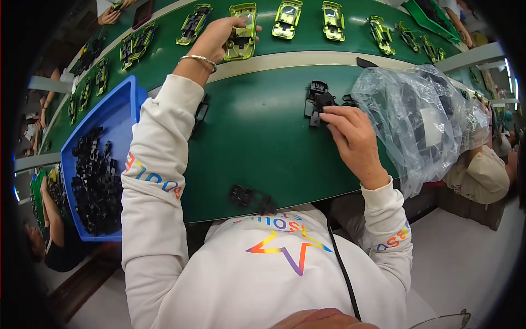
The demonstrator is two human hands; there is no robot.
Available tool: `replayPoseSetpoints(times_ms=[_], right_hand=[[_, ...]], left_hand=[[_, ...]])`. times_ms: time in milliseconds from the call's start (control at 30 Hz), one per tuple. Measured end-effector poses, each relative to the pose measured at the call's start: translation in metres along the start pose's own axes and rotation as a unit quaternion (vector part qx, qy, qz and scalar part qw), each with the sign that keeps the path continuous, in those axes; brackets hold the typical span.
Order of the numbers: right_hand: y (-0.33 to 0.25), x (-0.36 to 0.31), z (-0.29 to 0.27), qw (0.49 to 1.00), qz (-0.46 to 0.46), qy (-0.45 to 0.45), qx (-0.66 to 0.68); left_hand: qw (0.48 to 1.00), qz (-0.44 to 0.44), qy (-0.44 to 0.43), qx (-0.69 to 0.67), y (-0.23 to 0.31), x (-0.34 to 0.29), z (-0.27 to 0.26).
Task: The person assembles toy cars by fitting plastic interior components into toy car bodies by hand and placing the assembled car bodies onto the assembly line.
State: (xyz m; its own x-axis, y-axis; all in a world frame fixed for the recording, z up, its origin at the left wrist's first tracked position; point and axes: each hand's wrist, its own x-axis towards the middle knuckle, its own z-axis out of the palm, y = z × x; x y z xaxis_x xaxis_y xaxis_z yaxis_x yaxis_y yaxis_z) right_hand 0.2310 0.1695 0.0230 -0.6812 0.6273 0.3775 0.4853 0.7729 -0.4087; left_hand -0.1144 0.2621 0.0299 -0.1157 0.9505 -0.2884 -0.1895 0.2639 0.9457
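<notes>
My left hand (223,36) reaches over the pale strip to the far side and grips a lime-green toy car body (241,48), thumb on top and fingers around its right edge. On the green table at the right, my right hand (353,134) has its fingers curled together at a small black plastic part (324,101). That part lies against a longer black plastic piece (315,118). Another dark part (349,100) sits just to the right, beside the bag. More black parts (252,198) lie near the front edge. One black piece (200,112) is partly hidden by my left sleeve.
Several lime-green car bodies (286,19) stand in a row along the far green surface. A blue bin (135,98) of black parts is at my left. A clear plastic bag (405,131) covers the right end of the table. Other people work around.
</notes>
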Motion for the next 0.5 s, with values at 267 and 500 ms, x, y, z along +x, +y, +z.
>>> replayPoseSetpoints(times_ms=[267, 500], right_hand=[[-0.001, 0.004, 0.014, 0.987, 0.157, 0.021, -0.009], [0.012, 0.015, -0.003, 0.977, 0.138, 0.091, 0.134]], left_hand=[[0.997, -0.024, 0.003, -0.067, -0.027, -0.010, 0.041], [0.987, -0.033, 0.000, -0.157, -0.044, -0.028, 0.062]])
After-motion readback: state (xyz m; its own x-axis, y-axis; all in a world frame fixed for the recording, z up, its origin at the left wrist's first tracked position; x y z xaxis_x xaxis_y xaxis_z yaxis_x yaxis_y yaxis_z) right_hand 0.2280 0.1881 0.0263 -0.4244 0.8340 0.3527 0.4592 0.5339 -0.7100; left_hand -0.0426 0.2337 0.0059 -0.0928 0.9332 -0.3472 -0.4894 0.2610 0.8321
